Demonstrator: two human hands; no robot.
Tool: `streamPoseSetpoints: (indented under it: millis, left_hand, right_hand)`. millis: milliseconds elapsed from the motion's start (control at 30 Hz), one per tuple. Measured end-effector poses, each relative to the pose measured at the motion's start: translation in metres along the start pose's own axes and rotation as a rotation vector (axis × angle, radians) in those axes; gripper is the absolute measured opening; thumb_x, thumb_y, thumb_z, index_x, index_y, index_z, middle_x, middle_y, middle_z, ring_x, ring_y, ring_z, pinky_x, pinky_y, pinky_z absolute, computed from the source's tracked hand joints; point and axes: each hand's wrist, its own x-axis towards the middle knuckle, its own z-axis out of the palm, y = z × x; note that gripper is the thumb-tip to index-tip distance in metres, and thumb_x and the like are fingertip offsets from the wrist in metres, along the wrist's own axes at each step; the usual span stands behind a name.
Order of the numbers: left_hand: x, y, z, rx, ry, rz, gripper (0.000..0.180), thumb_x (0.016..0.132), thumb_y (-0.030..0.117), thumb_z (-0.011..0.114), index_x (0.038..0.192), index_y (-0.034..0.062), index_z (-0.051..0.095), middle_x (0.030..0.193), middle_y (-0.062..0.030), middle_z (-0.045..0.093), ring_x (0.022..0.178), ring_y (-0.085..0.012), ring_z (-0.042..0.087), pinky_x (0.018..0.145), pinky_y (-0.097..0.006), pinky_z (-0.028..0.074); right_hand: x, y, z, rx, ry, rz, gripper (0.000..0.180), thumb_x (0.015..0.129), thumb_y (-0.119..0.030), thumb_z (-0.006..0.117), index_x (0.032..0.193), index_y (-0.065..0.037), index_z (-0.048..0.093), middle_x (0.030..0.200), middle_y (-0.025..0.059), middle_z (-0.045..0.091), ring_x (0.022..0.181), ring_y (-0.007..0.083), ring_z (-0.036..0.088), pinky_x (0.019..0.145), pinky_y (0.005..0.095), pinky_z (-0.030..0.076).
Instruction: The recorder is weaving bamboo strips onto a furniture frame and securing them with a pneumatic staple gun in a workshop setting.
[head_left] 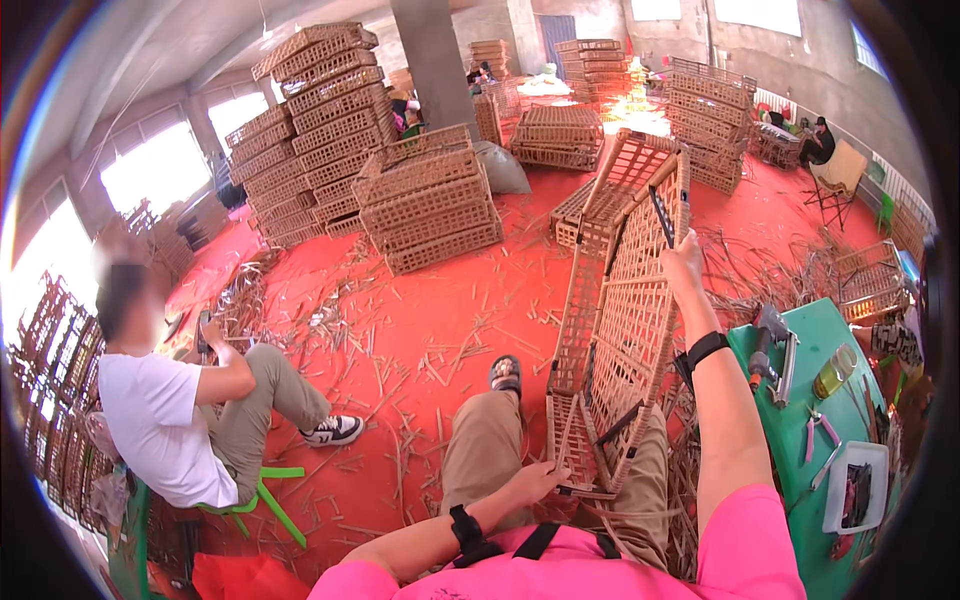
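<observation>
A long, shallow woven rattan basket [632, 335] stands tilted on end between my knees, its open lattice side turned to the left. My right hand [683, 268] is closed round the rim at its upper right. Low on the near end, my left hand [540, 482] grips the bottom corner, its fingers partly hidden. A dark strip [662, 217] lies along the weave near my right hand, and another dark strip [620, 424] crosses the lower part.
To my right, a green table [800, 455] bears power tools, pink-handled pliers [822, 434], a glass jar [836, 371] and a white tray [877, 500]. A seated person [165, 400] is at left. Stacked baskets [430, 205] stand ahead; cane scraps litter the red floor.
</observation>
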Motion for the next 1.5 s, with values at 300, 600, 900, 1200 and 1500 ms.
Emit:
streamPoseSetpoints:
  millis: [300,600,900,1200,1500]
  left_hand:
    - [0.019,-0.041,0.0,-0.143,-0.127,-0.008,0.045,0.097,0.04,0.047,0.103,0.0021,0.07,0.077,-0.0146,0.067,0.075,-0.0199,0.064,0.07,-0.034,0.05]
    - [0.024,-0.02,-0.011,-0.246,-0.244,-0.143,0.04,0.099,0.035,0.047,0.105,0.0017,0.07,0.091,-0.0048,0.067,0.074,-0.0114,0.061,0.064,-0.027,0.051]
    - [0.007,-0.01,-0.004,-0.379,-0.235,-0.176,0.038,0.099,0.033,0.048,0.101,0.0015,0.07,0.091,-0.0032,0.067,0.074,-0.0103,0.059,0.06,-0.026,0.049]
    - [0.022,-0.011,0.002,-0.36,-0.229,-0.01,0.034,0.097,0.028,0.05,0.096,0.002,0.072,0.079,-0.0019,0.066,0.07,-0.0101,0.057,0.059,-0.026,0.047]
    - [0.03,-0.004,-0.001,-0.428,-0.292,-0.186,0.035,0.096,0.025,0.051,0.087,-0.0025,0.071,0.084,-0.0064,0.069,0.079,-0.0143,0.061,0.077,-0.031,0.049]
  right_hand:
    - [-0.011,0.03,-0.012,-0.05,0.205,-0.149,0.031,0.072,-0.007,0.061,0.102,-0.003,0.055,0.078,0.0035,0.055,0.071,0.0154,0.053,0.062,0.0336,0.044]
    - [-0.034,0.027,-0.062,-0.116,0.22,0.11,0.036,0.072,-0.007,0.059,0.104,0.007,0.05,0.085,0.0244,0.064,0.081,0.036,0.066,0.074,0.0423,0.051]
    - [-0.038,0.047,-0.082,0.062,0.221,0.032,0.032,0.068,-0.008,0.064,0.095,0.004,0.052,0.078,0.0153,0.062,0.072,0.0254,0.064,0.066,0.0356,0.05]
    - [-0.051,0.049,-0.126,0.145,0.226,0.118,0.032,0.066,0.005,0.065,0.095,0.002,0.052,0.082,0.0079,0.059,0.067,0.0152,0.056,0.058,0.0309,0.046]
    - [-0.048,0.052,-0.133,0.264,0.252,0.106,0.035,0.065,0.01,0.062,0.097,0.001,0.051,0.088,0.0072,0.059,0.075,0.0151,0.058,0.065,0.0295,0.046]
